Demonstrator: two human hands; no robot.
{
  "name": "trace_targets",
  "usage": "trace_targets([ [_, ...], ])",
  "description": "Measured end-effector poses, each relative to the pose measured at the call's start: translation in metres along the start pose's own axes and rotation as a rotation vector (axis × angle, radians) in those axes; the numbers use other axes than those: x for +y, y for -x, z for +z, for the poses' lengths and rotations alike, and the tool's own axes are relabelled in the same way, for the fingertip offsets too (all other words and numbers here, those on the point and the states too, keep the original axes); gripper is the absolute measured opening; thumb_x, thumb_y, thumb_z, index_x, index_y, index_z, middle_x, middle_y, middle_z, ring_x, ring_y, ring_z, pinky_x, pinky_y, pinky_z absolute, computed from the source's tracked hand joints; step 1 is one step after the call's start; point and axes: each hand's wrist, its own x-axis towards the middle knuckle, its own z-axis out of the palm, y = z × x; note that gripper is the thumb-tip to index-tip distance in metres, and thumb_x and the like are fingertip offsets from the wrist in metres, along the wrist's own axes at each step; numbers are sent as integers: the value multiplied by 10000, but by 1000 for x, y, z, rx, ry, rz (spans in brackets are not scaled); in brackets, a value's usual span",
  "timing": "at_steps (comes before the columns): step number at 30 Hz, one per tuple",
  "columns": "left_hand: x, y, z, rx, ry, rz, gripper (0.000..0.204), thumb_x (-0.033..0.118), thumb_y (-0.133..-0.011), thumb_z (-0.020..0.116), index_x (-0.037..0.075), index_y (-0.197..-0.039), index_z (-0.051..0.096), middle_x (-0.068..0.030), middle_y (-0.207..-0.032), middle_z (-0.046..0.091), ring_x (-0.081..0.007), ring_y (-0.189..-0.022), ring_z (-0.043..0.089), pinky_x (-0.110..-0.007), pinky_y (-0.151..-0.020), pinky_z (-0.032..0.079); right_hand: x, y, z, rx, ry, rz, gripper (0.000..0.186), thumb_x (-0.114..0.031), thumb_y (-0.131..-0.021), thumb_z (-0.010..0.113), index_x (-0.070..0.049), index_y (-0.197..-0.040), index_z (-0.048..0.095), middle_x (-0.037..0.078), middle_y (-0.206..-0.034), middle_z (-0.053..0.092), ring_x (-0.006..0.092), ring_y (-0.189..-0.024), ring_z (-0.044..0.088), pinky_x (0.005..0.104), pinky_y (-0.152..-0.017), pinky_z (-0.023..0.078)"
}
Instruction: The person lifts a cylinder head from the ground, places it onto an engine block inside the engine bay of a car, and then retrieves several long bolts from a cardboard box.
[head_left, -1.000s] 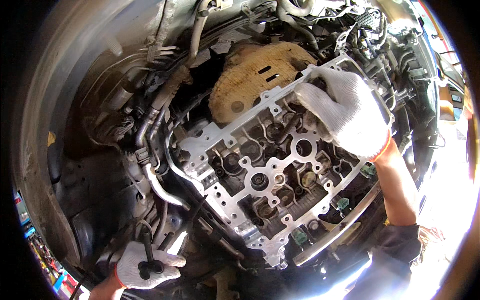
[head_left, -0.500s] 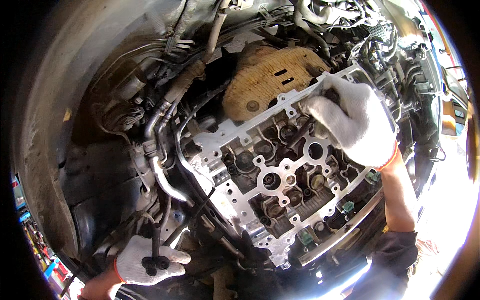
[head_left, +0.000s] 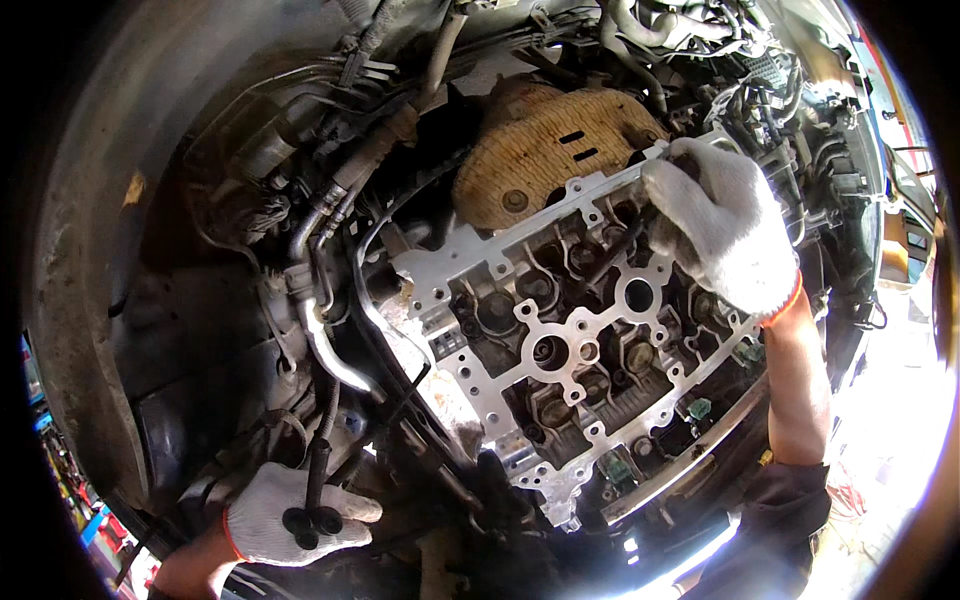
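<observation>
In a white knit glove with an orange cuff, my right hand [head_left: 722,225] is above the far right part of a bare aluminium cylinder head [head_left: 500,380]. Its closed fingers grip a long dark bolt [head_left: 618,250], slanting down to the left over the cylinder head; its lower end merges with the dark recesses. My left hand [head_left: 275,515], gloved the same way, is at the lower left, away from the engine. Several long dark bolts [head_left: 315,480] with round flanged heads lie across its palm, held there with the fingers partly stretched out.
A tan, ribbed heat shield [head_left: 550,150] stands behind the cylinder head. Metal pipes [head_left: 320,340] and a black hose run along its left side. Wiring and hoses [head_left: 780,110] crowd the far right. Green connectors [head_left: 698,409] line the near edge.
My right hand has moved slightly right, drawing the bolt a little up and right over the cylinder head. The left hand keeps its bolts almost in place. The whole view has shifted a little.
</observation>
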Motion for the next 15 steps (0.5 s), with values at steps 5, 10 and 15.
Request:
trace_targets([
  [5, -1, 1, 0, -19, -95, 24, 236, 169, -787, 884, 117, -999, 794, -61, -873, 775, -197, -694, 738, -293, -656, 591, -11, -4, 0, -107, -608, 684, 339, -306, -1019, 569, 9, -913, 636, 37, -651, 607, 72, -446, 521, 232, -374, 364],
  [10, 1, -3, -1, -55, -126, 16, 256, 172, -795, 879, 122, -1027, 784, -70, -877, 772, -197, -707, 739, -293, -650, 589, -16, -12, -7, -54, -845, 1173, 357, -336, -1013, 571, -21, -849, 609, 20, -595, 578, 58, -415, 455, 229, -358, 321],
  [15, -6, 3, 5, -14, -62, 26, 295, 176, -792, 882, 113, -1060, 774, -74, -852, 764, -198, -699, 731, -304, -637, 580, -6, -8, -9, -9, -985, 1222, 367, -317, -1006, 584, -35, -771, 579, 4, -568, 529, 75, -381, 402, 244, -350, 289],
])
